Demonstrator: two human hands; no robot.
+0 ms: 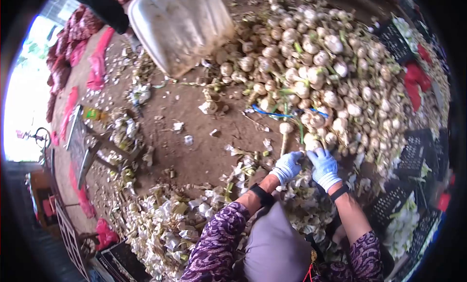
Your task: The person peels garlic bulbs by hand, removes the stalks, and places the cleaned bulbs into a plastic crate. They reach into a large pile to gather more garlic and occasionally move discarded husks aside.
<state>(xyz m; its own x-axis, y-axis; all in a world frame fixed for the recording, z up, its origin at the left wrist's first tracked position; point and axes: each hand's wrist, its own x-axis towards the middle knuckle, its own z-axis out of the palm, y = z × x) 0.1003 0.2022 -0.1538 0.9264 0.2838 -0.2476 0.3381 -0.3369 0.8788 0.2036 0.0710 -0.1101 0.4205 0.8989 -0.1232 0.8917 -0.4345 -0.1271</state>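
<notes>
Both my hands wear white-blue gloves and work close together at the near edge of a large heap of garlic bulbs (316,77). My left hand (287,167) is closed, its fingers curled toward the right; what lies inside them is hidden. Just beyond it lies a garlic bulb with a long stem (285,128). My right hand (323,167) has its fingertips bent over a pale garlic bulb (312,145), partly covered by them. Loose garlic skins (170,228) are piled below and to the left of my forearms.
A dirty white plastic container (182,29) lies tipped at the top. A small stool (97,145) stands at left on the dirt floor. Black crates (389,204) line the right side. Blue strings (270,112) lie on the heap. Red mesh sacks (73,43) are stacked upper left.
</notes>
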